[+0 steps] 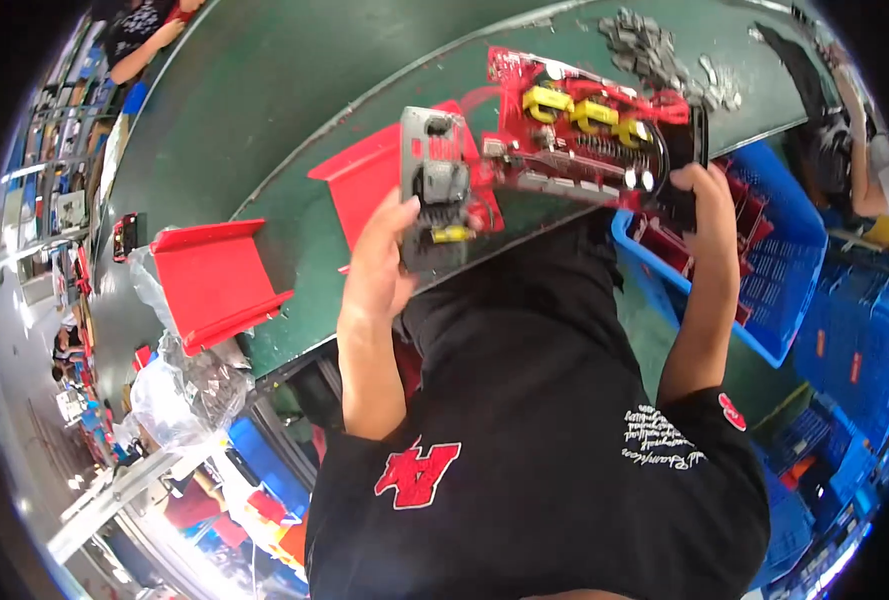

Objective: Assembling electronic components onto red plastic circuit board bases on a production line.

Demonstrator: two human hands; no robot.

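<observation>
Between my two hands is an open electrical unit (584, 150) with a red frame, yellow-wound coils and circuit boards. A grey panel (419, 150) closes its left end, and a black panel (700, 135) closes its right end. My left hand (379, 250) is closed on the lower edge of the grey panel, its thumb showing on top. My right hand (704, 190) grips the black end; its undersides of the fingers are hidden. The unit is over the green table (304, 235), just in front of my body; I cannot tell whether it rests there.
A bent red metal cover (219, 280) lies at the table's left, and another red cover (359, 195) is partly behind the unit. Grey clips (644, 45) are heaped at the back. A blue crate (789, 260) with red parts stands right. Plastic bags (179, 395) hang left.
</observation>
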